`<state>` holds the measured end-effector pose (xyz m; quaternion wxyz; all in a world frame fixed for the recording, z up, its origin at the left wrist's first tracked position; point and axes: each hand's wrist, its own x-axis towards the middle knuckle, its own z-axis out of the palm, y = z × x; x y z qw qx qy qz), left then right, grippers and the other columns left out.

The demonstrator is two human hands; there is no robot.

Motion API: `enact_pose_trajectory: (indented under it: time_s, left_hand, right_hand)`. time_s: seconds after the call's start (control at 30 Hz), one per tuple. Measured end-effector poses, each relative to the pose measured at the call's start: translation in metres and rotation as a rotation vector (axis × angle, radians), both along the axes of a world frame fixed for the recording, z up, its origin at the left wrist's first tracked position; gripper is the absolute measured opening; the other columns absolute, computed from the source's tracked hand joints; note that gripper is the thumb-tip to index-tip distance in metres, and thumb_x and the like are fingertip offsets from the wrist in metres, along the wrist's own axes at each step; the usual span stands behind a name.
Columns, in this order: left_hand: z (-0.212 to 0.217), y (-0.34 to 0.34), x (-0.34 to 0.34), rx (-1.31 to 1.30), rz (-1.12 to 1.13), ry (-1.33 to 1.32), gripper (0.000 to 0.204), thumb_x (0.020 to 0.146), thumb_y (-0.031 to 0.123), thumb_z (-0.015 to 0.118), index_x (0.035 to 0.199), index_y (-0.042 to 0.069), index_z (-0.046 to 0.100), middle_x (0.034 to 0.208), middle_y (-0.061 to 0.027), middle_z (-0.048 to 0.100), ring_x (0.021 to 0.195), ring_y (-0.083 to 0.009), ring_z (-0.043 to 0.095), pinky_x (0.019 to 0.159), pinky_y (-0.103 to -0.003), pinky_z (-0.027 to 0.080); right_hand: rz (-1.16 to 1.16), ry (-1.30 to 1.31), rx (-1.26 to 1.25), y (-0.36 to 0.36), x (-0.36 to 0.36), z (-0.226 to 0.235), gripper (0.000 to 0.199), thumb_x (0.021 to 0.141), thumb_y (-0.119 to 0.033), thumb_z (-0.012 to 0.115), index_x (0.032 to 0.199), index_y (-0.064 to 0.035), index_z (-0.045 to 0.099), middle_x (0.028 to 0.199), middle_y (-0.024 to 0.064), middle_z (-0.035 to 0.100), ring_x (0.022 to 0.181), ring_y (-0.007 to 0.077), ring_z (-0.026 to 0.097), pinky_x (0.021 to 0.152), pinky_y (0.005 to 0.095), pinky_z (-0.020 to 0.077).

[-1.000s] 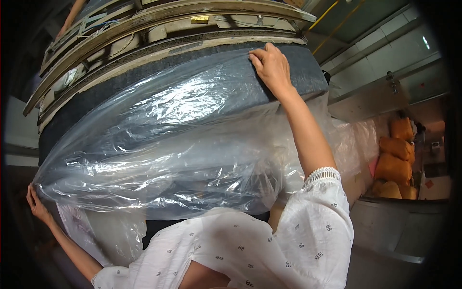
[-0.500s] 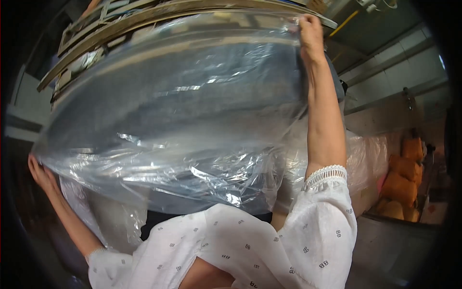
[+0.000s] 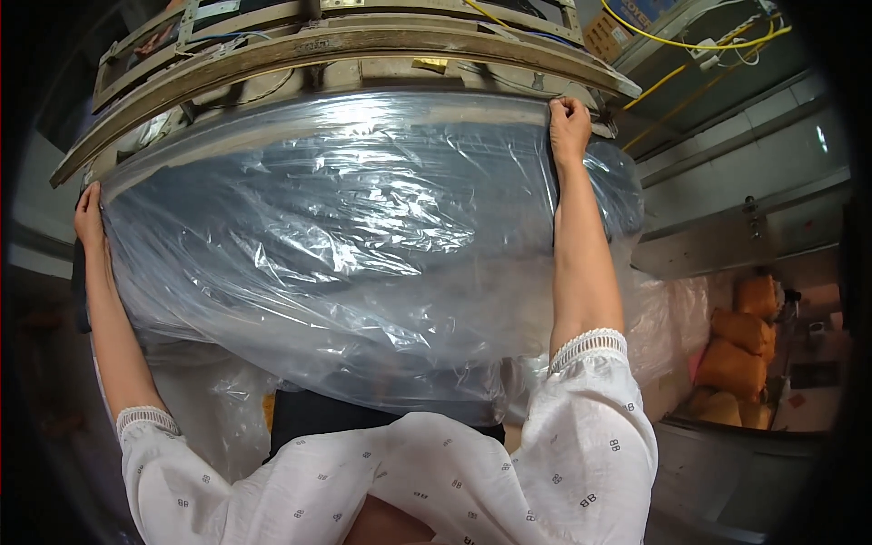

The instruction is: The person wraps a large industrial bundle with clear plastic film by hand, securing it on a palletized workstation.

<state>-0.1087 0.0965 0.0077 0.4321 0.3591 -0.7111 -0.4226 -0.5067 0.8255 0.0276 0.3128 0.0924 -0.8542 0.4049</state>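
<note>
1. Clear plastic sheet (image 3: 363,227), one, thin and glossy. Location: in front of the person, spread over a dark block and reaching toward the lap; creased across the middle, its far edge drawn out between two hands.
2. Dark block (image 3: 82,286), long, seen mostly through the film. A narrow part at the left end, outside the left forearm, appeared uncovered.
3. Left hand (image 3: 89,218). Grip: fingers closed on the sheet's far left corner. Change: it had risen from low at the near left to the block's far side.
4. Right hand (image 3: 569,132). Grip: thumb and fingers pinched the far edge near its right end. Change: it had travelled outward to the right from a spot over the block.
5. Wooden frame (image 3: 345,41), just beyond the sheet's far edge.
6. Effect of the change, as judged: the far strip, bare a second earlier, now lay under film, and the covering ran more evenly from side to side.
7. Surroundings: orange bundles (image 3: 731,368) at right, well apart; yellow cable (image 3: 699,45) at upper right.
</note>
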Motion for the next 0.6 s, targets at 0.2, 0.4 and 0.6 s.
enact_pose_trajectory:
  time_s: [0.2, 0.4, 0.6]
  left_hand:
    - [-0.010, -0.027, -0.005, -0.055, -0.005, -0.056, 0.031, 0.080, 0.027, 0.067, 0.097, 0.002, 0.061, 0.087, -0.0012, 0.058, 0.080, -0.0104, 0.051, 0.074, -0.021, 0.039]
    - [-0.021, -0.070, 0.027, 0.096, 0.083, -0.099, 0.033, 0.085, 0.033, 0.056, 0.100, 0.004, 0.056, 0.091, -0.0032, 0.055, 0.076, -0.0121, 0.047, 0.066, -0.024, 0.038]
    - [-0.019, -0.055, 0.020, 0.121, 0.079, 0.048, 0.036, 0.087, 0.033, 0.053, 0.107, 0.004, 0.055, 0.099, -0.0040, 0.056, 0.083, -0.0140, 0.050, 0.070, -0.026, 0.040]
  right_hand:
    - [-0.088, -0.006, -0.004, -0.004, 0.003, 0.004, 0.029, 0.072, -0.022, 0.062, 0.087, -0.0001, 0.051, 0.092, 0.0170, 0.047, 0.087, 0.0314, 0.048, 0.080, 0.0376, 0.0385]
    - [-0.072, -0.052, -0.048, -0.009, 0.000, 0.003, 0.032, 0.074, -0.021, 0.061, 0.087, 0.0008, 0.042, 0.095, 0.0186, 0.042, 0.092, 0.0331, 0.042, 0.085, 0.0387, 0.0341]
    - [-0.102, -0.031, -0.149, 0.005, -0.006, 0.005, 0.036, 0.085, -0.032, 0.048, 0.090, 0.0040, 0.045, 0.097, 0.0224, 0.044, 0.095, 0.0356, 0.042, 0.087, 0.0411, 0.0320]
